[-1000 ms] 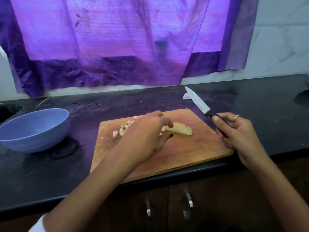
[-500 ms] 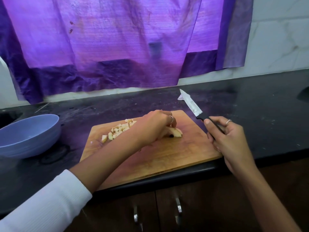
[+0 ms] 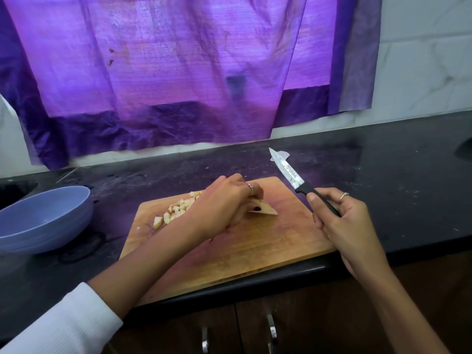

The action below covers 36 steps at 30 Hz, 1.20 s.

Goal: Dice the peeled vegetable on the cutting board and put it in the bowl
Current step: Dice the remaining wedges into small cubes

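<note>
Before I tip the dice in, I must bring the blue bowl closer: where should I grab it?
Take the bowl by its near right rim, coming from the cutting board side with the left hand. The rim is open and tilted toward you, so thumb inside and fingers outside should hold. The right hand holds the knife.

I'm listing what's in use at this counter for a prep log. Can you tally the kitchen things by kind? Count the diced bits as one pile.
Knives: 1, the knife held in the right hand
Cutting boards: 1
Bowls: 1
Uncut vegetable pieces: 1, under the left hand
Piles of diced pieces: 1
Total: 5
</note>
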Each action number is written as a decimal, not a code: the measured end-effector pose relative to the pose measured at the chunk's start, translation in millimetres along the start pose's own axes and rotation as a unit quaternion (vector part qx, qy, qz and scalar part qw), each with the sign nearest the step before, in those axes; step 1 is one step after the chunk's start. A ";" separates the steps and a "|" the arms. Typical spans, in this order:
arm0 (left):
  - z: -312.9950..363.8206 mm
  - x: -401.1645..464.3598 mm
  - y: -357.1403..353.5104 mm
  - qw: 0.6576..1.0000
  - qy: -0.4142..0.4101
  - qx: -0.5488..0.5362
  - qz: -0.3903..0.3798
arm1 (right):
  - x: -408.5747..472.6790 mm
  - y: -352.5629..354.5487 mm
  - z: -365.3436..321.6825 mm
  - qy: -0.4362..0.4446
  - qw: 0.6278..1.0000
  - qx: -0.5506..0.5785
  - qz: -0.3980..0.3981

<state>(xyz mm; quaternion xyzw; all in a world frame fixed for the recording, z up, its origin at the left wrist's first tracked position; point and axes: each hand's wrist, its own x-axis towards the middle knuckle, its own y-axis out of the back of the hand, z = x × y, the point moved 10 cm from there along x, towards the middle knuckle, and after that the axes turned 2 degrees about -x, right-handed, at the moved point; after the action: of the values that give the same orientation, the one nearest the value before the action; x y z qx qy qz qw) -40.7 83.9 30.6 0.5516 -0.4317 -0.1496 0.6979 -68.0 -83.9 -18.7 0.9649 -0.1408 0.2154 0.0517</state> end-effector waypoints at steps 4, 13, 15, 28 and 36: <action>4.7 -11.6 20.2 0.998 0.012 -0.026 0.062 | 0.0 -0.1 0.5 -0.002 1.000 0.003 0.003; -8.1 -85.6 66.2 0.986 0.082 -0.014 0.145 | -1.9 -0.6 -3.1 0.011 0.999 -0.031 0.006; -7.6 -110.3 69.1 0.986 0.081 0.016 0.147 | -2.7 -1.7 -5.0 0.019 0.998 -0.057 0.008; -22.0 -186.7 55.0 0.981 0.147 -0.045 0.120 | -35.2 -60.7 -54.2 0.099 0.963 -0.225 -0.110; -16.4 -204.7 49.3 0.965 0.195 -0.059 0.162 | -66.6 -133.1 -79.2 0.106 0.886 -0.366 -0.265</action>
<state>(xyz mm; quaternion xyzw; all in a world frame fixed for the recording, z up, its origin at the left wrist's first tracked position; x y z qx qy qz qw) -160.5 251.8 -15.0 0.4505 -0.3607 0.0506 0.8151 -118.4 72.5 18.9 0.8505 0.0575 0.2280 0.4706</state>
